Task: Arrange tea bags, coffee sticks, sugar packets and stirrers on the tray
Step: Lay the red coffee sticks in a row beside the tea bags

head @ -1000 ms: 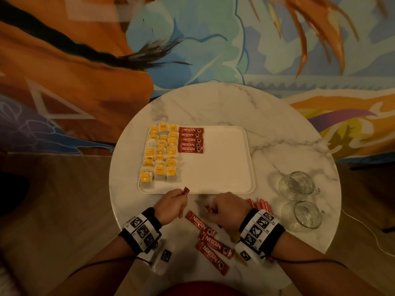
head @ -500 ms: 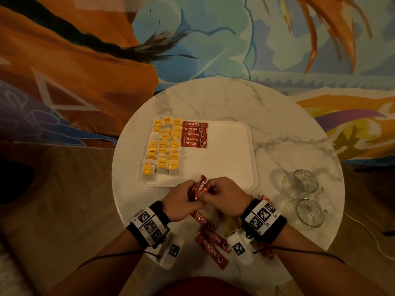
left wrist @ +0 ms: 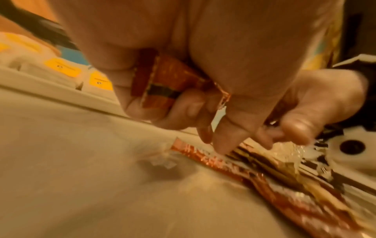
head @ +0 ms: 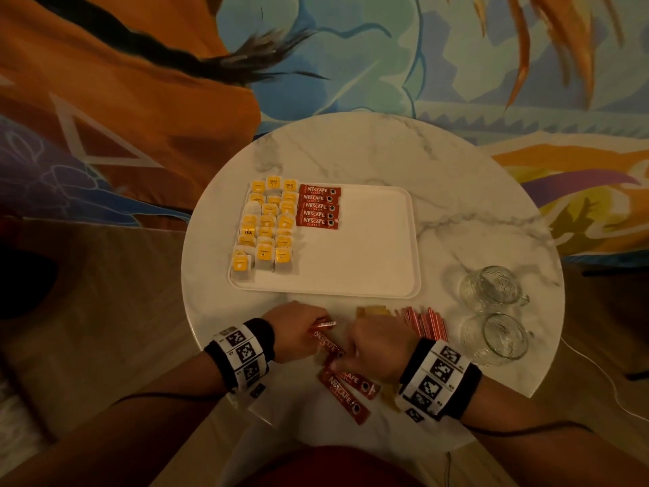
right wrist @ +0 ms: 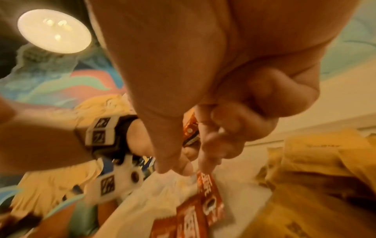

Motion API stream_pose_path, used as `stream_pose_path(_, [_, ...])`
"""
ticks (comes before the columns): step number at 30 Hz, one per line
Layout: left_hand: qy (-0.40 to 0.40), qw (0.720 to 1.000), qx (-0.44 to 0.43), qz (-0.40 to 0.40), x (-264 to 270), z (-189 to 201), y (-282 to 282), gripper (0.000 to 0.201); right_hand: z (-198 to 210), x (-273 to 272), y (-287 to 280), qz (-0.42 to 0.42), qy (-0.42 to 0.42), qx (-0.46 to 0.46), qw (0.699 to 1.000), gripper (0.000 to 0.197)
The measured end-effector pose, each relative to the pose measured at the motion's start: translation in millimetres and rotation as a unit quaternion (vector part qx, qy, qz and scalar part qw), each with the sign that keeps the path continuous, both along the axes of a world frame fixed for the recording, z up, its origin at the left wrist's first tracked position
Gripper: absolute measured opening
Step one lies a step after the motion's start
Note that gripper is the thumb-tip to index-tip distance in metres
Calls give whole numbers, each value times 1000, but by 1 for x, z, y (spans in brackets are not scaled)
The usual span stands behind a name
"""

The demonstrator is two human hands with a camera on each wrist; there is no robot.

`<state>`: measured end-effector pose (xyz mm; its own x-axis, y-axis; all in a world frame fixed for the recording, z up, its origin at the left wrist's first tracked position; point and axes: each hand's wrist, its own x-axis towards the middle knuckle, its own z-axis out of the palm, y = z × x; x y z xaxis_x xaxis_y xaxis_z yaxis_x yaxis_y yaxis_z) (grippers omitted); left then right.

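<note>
A white tray holds rows of yellow tea bags on its left side. Beside them lies a column of red coffee sticks. My left hand is just in front of the tray and grips red coffee sticks in curled fingers. My right hand reaches down, palm down, and pinches the end of a loose coffee stick lying on the table. More loose coffee sticks lie near the table's front edge. Brown sugar packets and red stirrers lie to the right of my hands.
Two glass cups stand on the round marble table to the right of the tray. The right two thirds of the tray are bare. A painted wall rises behind the table.
Half a second ago both hands met by the tray's front edge over a stick. The left hand keeps its sticks; the right hand has dropped onto the loose sticks.
</note>
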<state>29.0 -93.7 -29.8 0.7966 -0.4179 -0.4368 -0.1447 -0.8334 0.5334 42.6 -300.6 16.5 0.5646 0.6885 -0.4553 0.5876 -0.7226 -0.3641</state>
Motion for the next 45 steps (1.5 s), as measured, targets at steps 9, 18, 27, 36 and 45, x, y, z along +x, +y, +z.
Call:
stream_pose_path(9, [-28, 994, 85, -59, 3, -5, -1, 20, -18, -27, 12, 78, -70, -134, 985, 65])
stream_pose_path(18, [31, 998, 5, 60, 0, -2, 14, 22, -17, -20, 20, 103, -71, -103, 987, 34])
stream_pose_path(27, [122, 942, -143, 277, -8, 3, 19, 13, -26, 2, 34, 9, -84, -66, 994, 33])
stream_pose_path(36, [188, 846, -251, 432, -4, 5, 21, 28, -23, 11, 41, -14, -71, -65, 995, 30])
stream_pose_path(45, [167, 813, -295, 474, -3, 16, 10, 24, -20, 21, 42, -57, -23, -50, 997, 18])
